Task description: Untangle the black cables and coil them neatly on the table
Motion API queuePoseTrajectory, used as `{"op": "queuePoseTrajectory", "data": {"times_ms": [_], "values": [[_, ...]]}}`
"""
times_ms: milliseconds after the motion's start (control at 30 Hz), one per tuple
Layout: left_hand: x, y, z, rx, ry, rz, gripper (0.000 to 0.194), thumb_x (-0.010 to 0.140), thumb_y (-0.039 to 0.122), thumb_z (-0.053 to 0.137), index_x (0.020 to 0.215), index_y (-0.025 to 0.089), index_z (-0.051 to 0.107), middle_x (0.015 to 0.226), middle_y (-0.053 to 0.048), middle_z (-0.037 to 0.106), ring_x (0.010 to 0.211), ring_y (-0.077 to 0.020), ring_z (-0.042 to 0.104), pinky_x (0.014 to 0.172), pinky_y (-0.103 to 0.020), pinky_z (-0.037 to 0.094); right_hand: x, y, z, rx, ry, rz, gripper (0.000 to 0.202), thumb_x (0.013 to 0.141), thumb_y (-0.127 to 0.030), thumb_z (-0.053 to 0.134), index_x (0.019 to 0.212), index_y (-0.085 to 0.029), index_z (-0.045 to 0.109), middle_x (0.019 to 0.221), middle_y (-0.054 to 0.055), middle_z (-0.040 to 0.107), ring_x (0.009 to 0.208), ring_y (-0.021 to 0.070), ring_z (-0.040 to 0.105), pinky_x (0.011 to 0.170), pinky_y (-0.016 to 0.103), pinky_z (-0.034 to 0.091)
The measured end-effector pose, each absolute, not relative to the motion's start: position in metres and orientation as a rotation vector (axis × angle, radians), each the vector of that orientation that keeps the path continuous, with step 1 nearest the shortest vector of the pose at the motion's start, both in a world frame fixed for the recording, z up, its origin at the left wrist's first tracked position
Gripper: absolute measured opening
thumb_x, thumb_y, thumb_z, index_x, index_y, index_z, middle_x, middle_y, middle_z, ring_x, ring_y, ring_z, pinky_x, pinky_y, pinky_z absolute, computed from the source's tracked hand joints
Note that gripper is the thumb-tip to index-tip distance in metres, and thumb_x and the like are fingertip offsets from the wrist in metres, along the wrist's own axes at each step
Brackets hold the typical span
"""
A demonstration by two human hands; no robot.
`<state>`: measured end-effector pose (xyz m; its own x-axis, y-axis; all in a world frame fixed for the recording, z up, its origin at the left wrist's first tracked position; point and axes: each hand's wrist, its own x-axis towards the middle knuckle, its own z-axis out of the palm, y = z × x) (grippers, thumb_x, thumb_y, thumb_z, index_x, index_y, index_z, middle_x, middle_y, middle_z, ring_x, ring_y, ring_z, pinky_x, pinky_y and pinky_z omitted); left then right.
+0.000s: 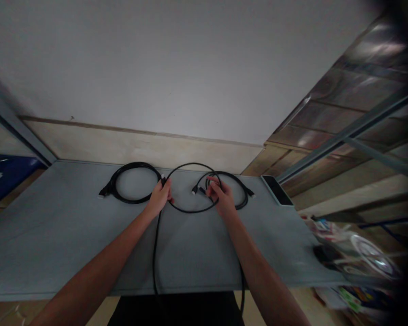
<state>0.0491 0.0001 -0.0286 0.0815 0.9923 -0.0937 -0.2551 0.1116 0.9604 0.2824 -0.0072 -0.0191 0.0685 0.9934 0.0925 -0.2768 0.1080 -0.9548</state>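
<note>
While both hands work at frame centre on the grey worktop (54,235): left hand (160,197) closed around black cable (190,210), right hand (221,195) pinching its loop. Coiled cable (132,181) left of centre, second coil (241,192) right of centre; central cable only partly looped, tail trailing off near edge.
</note>
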Motion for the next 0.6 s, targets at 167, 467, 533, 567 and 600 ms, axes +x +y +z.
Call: {"op": "queuePoseTrajectory", "data": {"times_ms": [167,467,533,567,600], "values": [[0.043,-0.005,-0.031,0.909,0.892,0.712,0.042,0.086,0.058,0.062,0.083,0.024,0.037,0.056,0.012,0.031,0.037,-0.0043,0.024,0.036,-0.016,0.016,0.298,-0.007,-0.012,-1.054,-1.163,1.291,0.049,0.081,-0.043,0.072,0.125,-0.022,0.067,0.052,-0.008,0.043,0.040,0.0065,0.031,0.038,0.021,0.024],[0.036,0.004,-0.028,1.043,0.843,0.859,0.031,0.086,0.040,0.065,0.103,0.015,0.059,0.075,0.000,0.055,0.052,-0.0059,0.048,0.041,-0.016,0.031,0.303,0.003,-0.026,-1.227,-1.242,1.307,0.026,0.073,-0.040,0.074,0.087,-0.018,0.073,0.045,-0.008,0.038,0.037,0.0059,0.028,0.035,0.021,0.019],[0.037,0.005,-0.032,1.123,0.928,0.895,0.033,0.089,0.044,0.061,0.105,0.015,0.060,0.071,0.000,0.056,0.051,-0.0080,0.050,0.041,-0.018,0.036,0.306,0.006,-0.026,-1.171,-1.110,1.319,0.024,0.071,-0.037,0.074,0.086,-0.018,0.070,0.045,-0.009,0.036,0.036,0.0054,0.025,0.035,0.021,0.018],[0.038,0.004,-0.033,1.138,0.955,0.905,0.035,0.090,0.046,0.058,0.107,0.016,0.060,0.067,0.002,0.053,0.047,-0.0080,0.047,0.040,-0.019,0.036,0.307,0.007,-0.025,-1.151,-1.061,1.306,0.023,0.071,-0.036,0.074,0.085,-0.018,0.069,0.046,-0.009,0.034,0.036,0.0053,0.024,0.034,0.020,0.017],[0.039,0.004,-0.035,1.139,0.967,0.904,0.036,0.091,0.048,0.056,0.110,0.018,0.060,0.063,0.004,0.050,0.043,-0.0075,0.043,0.039,-0.019,0.035,0.309,0.007,-0.024,-1.139,-1.028,1.288,0.022,0.071,-0.035,0.073,0.085,-0.019,0.068,0.046,-0.010,0.033,0.036,0.0052,0.023,0.034,0.020,0.016]]}}
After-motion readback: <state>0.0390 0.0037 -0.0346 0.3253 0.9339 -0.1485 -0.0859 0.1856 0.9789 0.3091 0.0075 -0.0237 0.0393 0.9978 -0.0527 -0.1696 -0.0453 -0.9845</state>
